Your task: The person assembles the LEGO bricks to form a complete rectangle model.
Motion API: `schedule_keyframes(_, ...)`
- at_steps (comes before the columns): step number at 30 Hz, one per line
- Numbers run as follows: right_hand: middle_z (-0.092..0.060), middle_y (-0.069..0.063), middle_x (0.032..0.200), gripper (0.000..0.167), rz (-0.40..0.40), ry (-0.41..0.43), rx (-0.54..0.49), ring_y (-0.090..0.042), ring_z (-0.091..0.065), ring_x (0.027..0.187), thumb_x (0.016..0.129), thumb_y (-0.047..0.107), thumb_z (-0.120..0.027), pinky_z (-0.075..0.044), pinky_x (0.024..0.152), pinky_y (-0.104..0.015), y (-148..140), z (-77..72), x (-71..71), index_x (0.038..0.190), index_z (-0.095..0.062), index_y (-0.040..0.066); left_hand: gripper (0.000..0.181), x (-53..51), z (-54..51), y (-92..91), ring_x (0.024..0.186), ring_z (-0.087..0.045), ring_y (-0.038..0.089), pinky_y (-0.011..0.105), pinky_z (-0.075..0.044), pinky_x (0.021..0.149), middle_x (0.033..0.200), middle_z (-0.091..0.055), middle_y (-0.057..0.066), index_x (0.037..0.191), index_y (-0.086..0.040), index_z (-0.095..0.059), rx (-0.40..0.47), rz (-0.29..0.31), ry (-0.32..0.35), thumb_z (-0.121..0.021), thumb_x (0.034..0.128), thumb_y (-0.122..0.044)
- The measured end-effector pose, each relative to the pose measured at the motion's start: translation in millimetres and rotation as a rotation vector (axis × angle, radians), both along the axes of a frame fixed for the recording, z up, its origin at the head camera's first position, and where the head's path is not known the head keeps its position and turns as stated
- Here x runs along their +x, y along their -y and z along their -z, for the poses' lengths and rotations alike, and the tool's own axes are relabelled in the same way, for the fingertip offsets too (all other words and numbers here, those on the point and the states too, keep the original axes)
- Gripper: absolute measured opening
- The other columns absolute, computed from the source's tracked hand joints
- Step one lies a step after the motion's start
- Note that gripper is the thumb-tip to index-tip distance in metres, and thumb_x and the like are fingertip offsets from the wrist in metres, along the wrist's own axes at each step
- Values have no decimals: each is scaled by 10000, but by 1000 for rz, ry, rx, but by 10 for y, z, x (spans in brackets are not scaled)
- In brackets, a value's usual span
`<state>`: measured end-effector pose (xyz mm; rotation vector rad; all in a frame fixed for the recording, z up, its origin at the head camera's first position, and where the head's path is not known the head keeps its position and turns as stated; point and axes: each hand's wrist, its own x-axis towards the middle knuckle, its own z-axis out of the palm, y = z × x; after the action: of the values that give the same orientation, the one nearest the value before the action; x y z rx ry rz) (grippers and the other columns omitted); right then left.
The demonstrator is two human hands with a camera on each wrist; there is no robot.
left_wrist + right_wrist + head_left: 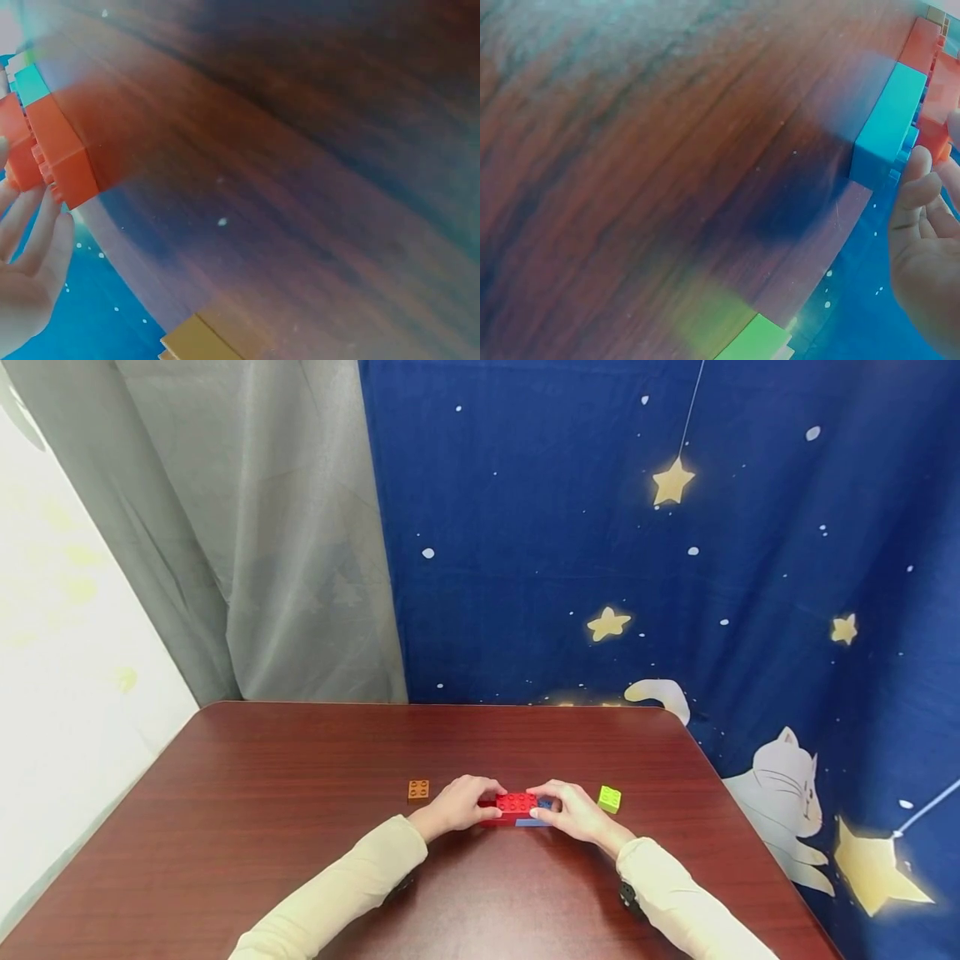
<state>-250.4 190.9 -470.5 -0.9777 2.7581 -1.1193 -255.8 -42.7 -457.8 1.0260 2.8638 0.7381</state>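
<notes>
A red toy building brick [517,802] lies across two bricks standing end to end on the table. Under its left part is another red brick [64,154]; under its right part is a blue brick [889,124]. My left hand [463,803] pinches the upper brick's left end between thumb and fingers. At the opposite end, my right hand [572,814] grips the same brick. Studs of the lower bricks show beyond the upper one's ends. Whether the upper brick is pressed fully down, I cannot tell.
An orange-brown square brick [418,789] lies left of my left hand, and a lime green one [609,799] right of my right hand. The dark red-brown wooden table [300,760] ends at a grey curtain [315,568] and a blue star-patterned curtain [525,568].
</notes>
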Motion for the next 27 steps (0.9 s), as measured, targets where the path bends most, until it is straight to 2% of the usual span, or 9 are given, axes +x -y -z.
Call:
schedule_keyframes(3, -580, -4, 905, 365, -21, 0, 1, -83, -478, 552, 793, 212, -665, -427, 528, -226, -18, -13, -20, 1113, -600, 48, 301, -14, -25, -19, 875, -530, 131, 314, -417, 794, 979, -621, -13, 1034, -141, -648, -27, -12, 14, -682, 767, -277)
schedule_keyframes(11, -614, -6, 893, 290, -2, 49, 54, -78, -479, 528, 768, 180, -686, -414, 491, -229, 2, -86, -69, 1026, -599, 78, 294, -41, -62, -25, 799, -479, 116, 252, -403, 697, 818, -530, -35, 983, -112, -671, -13, 11, 33, -717, 730, -254)
schedule_keyframes(18, -526, -7, 823, 231, -24, 5, 123, -98, -443, 578, 713, 157, -732, -398, 541, -235, 49, -211, -101, 918, -642, 98, 280, -59, -72, -26, 782, -468, 104, 251, -403, 684, 811, -521, -29, 961, -119, -675, -26, 13, 35, -719, 726, -265)
schedule_keyframes(22, -522, -1, 809, 217, -37, 17, 143, -101, -444, 607, 708, 152, -737, -397, 561, -239, 55, -236, -115, 902, -648, 114, 283, -53, -69, -25, 769, -473, 92, 234, -405, 681, 807, -523, -22, 965, -120, -677, -27, 15, 51, -719, 727, -267)
schedule_keyframes(27, -523, 8, 805, 214, -25, 29, 153, -99, -447, 596, 706, 161, -739, -399, 557, -239, 62, -231, -129, 898, -648, 134, 282, -61, -61, -20, 761, -472, 90, 232, -403, 684, 802, -521, -20, 960, -121, -676, -29, 23, 26, -720, 724, -269)
